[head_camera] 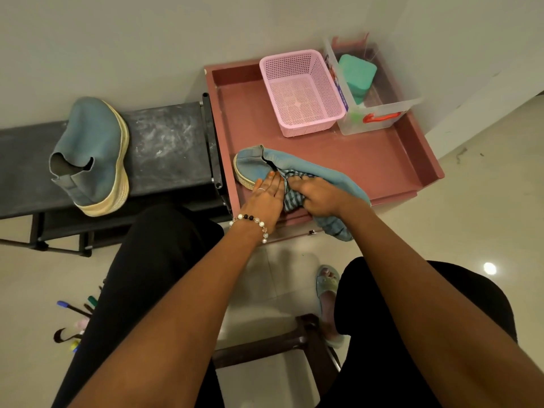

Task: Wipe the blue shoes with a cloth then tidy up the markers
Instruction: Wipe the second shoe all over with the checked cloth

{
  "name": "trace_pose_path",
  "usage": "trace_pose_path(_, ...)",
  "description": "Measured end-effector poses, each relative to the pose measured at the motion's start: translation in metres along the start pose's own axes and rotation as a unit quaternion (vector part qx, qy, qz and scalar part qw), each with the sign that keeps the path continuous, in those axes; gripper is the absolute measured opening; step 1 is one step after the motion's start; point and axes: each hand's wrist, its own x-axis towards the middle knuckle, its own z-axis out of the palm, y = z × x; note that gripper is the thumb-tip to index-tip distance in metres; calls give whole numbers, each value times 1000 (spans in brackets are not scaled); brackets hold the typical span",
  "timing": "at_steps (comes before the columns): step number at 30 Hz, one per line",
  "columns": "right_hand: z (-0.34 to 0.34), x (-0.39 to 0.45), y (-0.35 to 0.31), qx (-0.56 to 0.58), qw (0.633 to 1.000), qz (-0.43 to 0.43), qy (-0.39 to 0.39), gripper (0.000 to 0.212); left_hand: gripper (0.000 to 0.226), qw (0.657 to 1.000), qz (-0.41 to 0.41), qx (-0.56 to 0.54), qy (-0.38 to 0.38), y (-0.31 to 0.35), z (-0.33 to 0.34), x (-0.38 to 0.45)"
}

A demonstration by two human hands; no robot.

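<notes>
One blue shoe lies on its side at the front of the reddish tray table. My left hand lies flat against its heel side with straight fingers. My right hand grips a checked blue cloth bunched against the shoe's side; a loose end of the cloth hangs over the table's front edge. The second blue shoe lies on its side on the black shoe rack to the left. Several markers lie on the floor at lower left, partly hidden by my leg.
A pink mesh basket and a clear plastic box with a teal item inside stand at the back of the tray table. A dark stool sits between my knees. Pale tiled floor extends to the right.
</notes>
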Motion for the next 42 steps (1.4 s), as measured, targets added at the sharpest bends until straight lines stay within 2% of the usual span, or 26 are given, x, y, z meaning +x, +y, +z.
trace_pose_path(3, 7, -1, -2, -20, 1000, 11, 8, 64, 81, 1000, -3, 8, -12, 1, 0, 2)
trace_pose_path(8, 5, -17, -6, 8, 1000, 17, 18, 65, 88, 999, 5, 8, -32, -2, -6, 4)
trace_pose_path(13, 15, -71, 19, 43, 999, 27, -19, 62, 85, 1000, 13, 6, -24, -5, -1, 3)
trace_pose_path(16, 17, -74, 31, 55, 997, 54, -31, 58, 84, 1000, 14, 2, -24, -5, -1, 4)
trace_pose_path(23, 3, -19, -12, 106, 991, 2, 80, 49, 86, 1000, 4, 11, -23, -3, 0, 6)
trace_pose_path(32, 11, -4, -7, 165, 977, 32, 128, 53, 77, 1000, 1, 1, -32, -2, -4, 5)
trace_pose_path(39, 17, -18, -6, 178, 977, 24, 112, 57, 81, 999, 2, -4, -39, -3, -5, 4)
trace_pose_path(42, 21, -39, 9, 157, 981, 7, 110, 64, 74, 999, 0, -11, -39, -4, -7, 7)
